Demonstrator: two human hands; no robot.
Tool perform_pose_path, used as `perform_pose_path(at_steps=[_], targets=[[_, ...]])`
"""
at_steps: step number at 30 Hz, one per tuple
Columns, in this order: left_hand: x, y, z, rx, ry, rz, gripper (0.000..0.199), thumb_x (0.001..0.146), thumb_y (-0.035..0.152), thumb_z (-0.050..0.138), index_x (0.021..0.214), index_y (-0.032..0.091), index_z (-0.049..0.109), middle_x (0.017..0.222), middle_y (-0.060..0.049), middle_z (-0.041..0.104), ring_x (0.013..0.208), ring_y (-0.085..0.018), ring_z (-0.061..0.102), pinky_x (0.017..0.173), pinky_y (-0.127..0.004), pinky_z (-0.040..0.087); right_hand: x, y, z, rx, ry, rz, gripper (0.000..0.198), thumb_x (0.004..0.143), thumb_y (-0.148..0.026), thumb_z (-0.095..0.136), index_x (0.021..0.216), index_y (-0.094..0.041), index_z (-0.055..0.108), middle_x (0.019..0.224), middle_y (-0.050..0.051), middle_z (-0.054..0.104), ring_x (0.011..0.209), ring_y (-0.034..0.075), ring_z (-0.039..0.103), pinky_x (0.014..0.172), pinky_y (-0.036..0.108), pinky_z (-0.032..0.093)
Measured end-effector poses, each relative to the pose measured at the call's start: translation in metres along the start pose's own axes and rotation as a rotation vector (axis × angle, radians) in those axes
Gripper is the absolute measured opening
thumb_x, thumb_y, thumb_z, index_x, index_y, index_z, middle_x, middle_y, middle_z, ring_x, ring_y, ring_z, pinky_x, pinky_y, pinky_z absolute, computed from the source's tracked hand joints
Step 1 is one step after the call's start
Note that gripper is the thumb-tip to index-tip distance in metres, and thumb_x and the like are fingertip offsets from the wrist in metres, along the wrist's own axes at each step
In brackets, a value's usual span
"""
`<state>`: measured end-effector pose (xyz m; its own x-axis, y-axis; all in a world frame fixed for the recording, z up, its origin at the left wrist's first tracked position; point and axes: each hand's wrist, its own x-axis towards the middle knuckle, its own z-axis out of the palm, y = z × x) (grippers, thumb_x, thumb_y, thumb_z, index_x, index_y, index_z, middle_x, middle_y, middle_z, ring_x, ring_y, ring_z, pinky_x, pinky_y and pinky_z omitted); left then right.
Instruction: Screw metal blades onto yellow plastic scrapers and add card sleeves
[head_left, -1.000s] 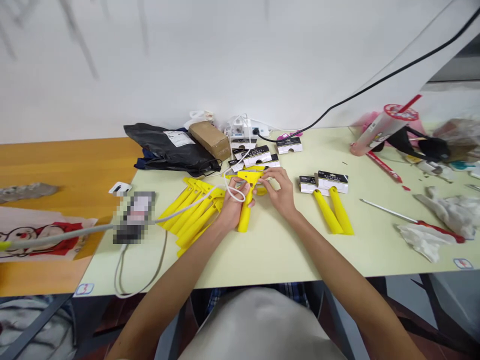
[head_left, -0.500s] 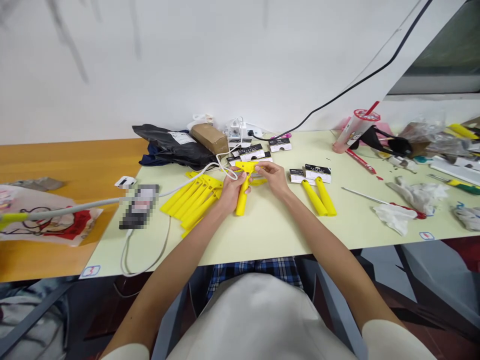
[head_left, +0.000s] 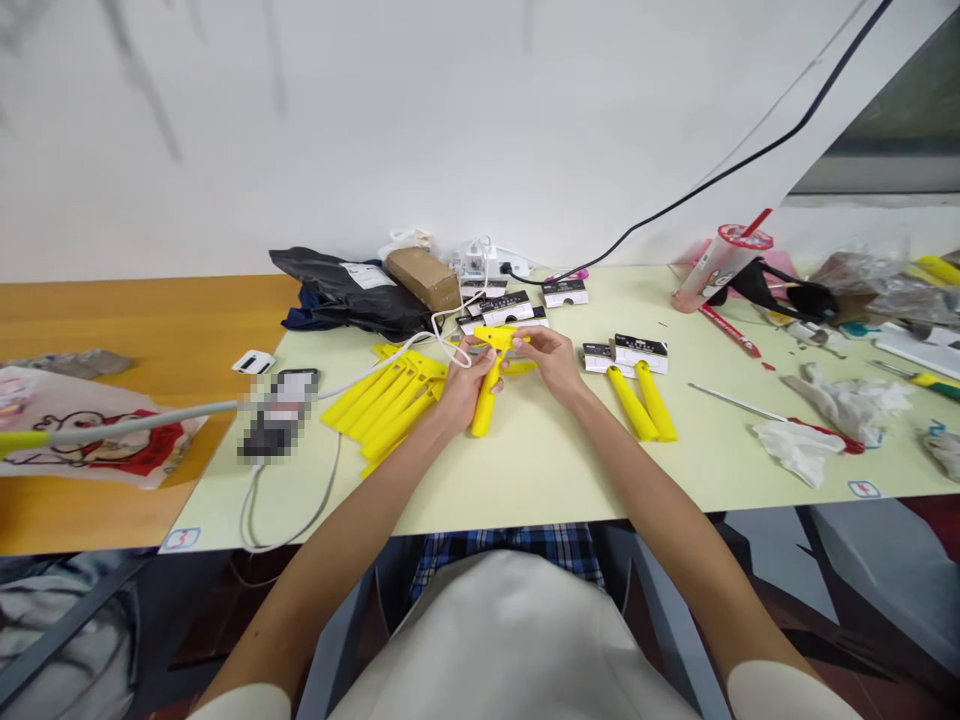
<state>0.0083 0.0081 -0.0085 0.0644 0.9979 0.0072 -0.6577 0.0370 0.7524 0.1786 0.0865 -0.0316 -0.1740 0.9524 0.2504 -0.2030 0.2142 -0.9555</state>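
One yellow tool point(head_left: 484, 412) is in the left hand point(head_left: 459, 392), grasped round its handle, while the right hand point(head_left: 553, 360) pinches its head; two carded handles point(head_left: 631, 405) lie to the right, bare table point(head_left: 540, 465) lies open between the hands and its near edge; the tool's long axis runs away, head toward the wall point(head_left: 450, 120), leaning slightly right

On the desk point(head_left: 547, 470), the tool pile point(head_left: 388, 392) lies left of the held tool point(head_left: 485, 408), the phone point(head_left: 283, 408) farther left. Two carded tools point(head_left: 631, 406) lie right, the screwdriver point(head_left: 834, 434) farther right; the cup point(head_left: 721, 268) is behind it. Cards point(head_left: 506, 308), then the power strip point(head_left: 516, 262), lie behind the held tool.
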Motion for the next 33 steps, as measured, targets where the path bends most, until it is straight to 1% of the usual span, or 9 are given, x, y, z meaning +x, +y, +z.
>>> perform_pose_path(at_steps=[5, 14, 16, 19, 21, 24, 27, 30, 33], targets=[[-0.001, 0.000, 0.001, 0.017, -0.018, 0.018, 0.054, 0.078, 0.026, 0.093, 0.108, 0.027, 0.047, 0.102, 0.000, 0.066, 0.080, -0.014, 0.067, 0.052, -0.021, 0.042, -0.004, -0.011, 0.003, -0.034, -0.003, -0.051, 0.043, 0.068, -0.055, 0.100, 0.088, -0.024, 0.077, 0.087, 0.002, 0.072, 0.080, 0.018, 0.064, 0.077, 0.033, 0.057], [-0.001, 0.002, 0.000, 0.033, -0.034, 0.032, 0.052, 0.080, 0.024, 0.092, 0.108, 0.027, 0.048, 0.101, 0.000, 0.067, 0.076, -0.013, 0.066, 0.052, -0.021, 0.043, -0.006, -0.012, 0.002, -0.106, -0.042, -0.146, 0.045, 0.080, -0.063, 0.090, 0.094, -0.023, 0.076, 0.104, 0.005, 0.074, 0.085, 0.019, 0.065, 0.079, 0.034, 0.056], [-0.002, 0.002, 0.001, 0.034, -0.039, 0.030, 0.051, 0.079, 0.024, 0.092, 0.107, 0.027, 0.049, 0.098, 0.001, 0.067, 0.076, -0.014, 0.066, 0.051, -0.022, 0.043, -0.007, -0.014, 0.002, -0.106, -0.044, -0.148, 0.045, 0.081, -0.064, 0.089, 0.095, -0.024, 0.075, 0.103, 0.005, 0.073, 0.086, 0.019, 0.065, 0.081, 0.034, 0.056], [-0.002, 0.004, 0.001, 0.024, -0.024, 0.012, 0.052, 0.077, 0.023, 0.094, 0.107, 0.027, 0.052, 0.096, 0.001, 0.067, 0.076, -0.014, 0.067, 0.052, -0.022, 0.043, -0.006, -0.016, 0.003, -0.090, -0.044, -0.108, 0.044, 0.079, -0.062, 0.092, 0.096, -0.027, 0.072, 0.094, 0.002, 0.069, 0.083, 0.018, 0.063, 0.081, 0.034, 0.058], [-0.002, 0.004, 0.001, 0.020, -0.009, 0.002, 0.052, 0.075, 0.023, 0.095, 0.106, 0.027, 0.053, 0.097, 0.000, 0.068, 0.078, -0.014, 0.068, 0.052, -0.022, 0.043, -0.006, -0.019, 0.004, -0.052, -0.034, -0.053, 0.046, 0.076, -0.059, 0.095, 0.100, -0.028, 0.070, 0.092, 0.000, 0.068, 0.084, 0.018, 0.063, 0.080, 0.033, 0.059], [-0.002, 0.005, 0.000, 0.014, -0.012, -0.009, 0.053, 0.074, 0.024, 0.096, 0.106, 0.027, 0.054, 0.102, -0.001, 0.070, 0.080, -0.015, 0.068, 0.052, -0.021, 0.043, -0.005, -0.024, 0.005, 0.076, -0.046, 0.096, 0.055, 0.069, -0.053, 0.099, 0.110, -0.029, 0.071, 0.101, 0.000, 0.071, 0.087, 0.017, 0.066, 0.082, 0.032, 0.061], [-0.001, 0.005, -0.002, 0.022, -0.051, -0.009, 0.052, 0.076, 0.026, 0.096, 0.106, 0.026, 0.054, 0.104, -0.002, 0.070, 0.079, -0.014, 0.068, 0.051, -0.021, 0.043, -0.005, -0.027, 0.006, 0.183, -0.069, 0.223, 0.050, 0.066, -0.046, 0.102, 0.104, -0.027, 0.076, 0.097, -0.001, 0.072, 0.080, 0.015, 0.065, 0.082, 0.032, 0.062], [0.000, 0.006, -0.003, 0.018, -0.060, 0.006, 0.050, 0.077, 0.026, 0.096, 0.104, 0.026, 0.053, 0.101, -0.001, 0.068, 0.079, -0.014, 0.067, 0.050, -0.021, 0.042, -0.006, -0.026, 0.007, 0.223, -0.074, 0.225, 0.042, 0.067, -0.043, 0.102, 0.098, -0.025, 0.081, 0.090, -0.002, 0.070, 0.074, 0.012, 0.063, 0.080, 0.030, 0.061], [0.001, 0.007, -0.004, -0.009, -0.035, 0.013, 0.051, 0.076, 0.025, 0.096, 0.104, 0.026, 0.053, 0.101, -0.001, 0.068, 0.078, -0.014, 0.066, 0.050, -0.021, 0.042, -0.005, -0.023, 0.007, 0.184, -0.091, 0.151, 0.041, 0.073, -0.046, 0.100, 0.105, -0.026, 0.084, 0.097, -0.001, 0.074, 0.076, 0.012, 0.066, 0.081, 0.030, 0.061]])
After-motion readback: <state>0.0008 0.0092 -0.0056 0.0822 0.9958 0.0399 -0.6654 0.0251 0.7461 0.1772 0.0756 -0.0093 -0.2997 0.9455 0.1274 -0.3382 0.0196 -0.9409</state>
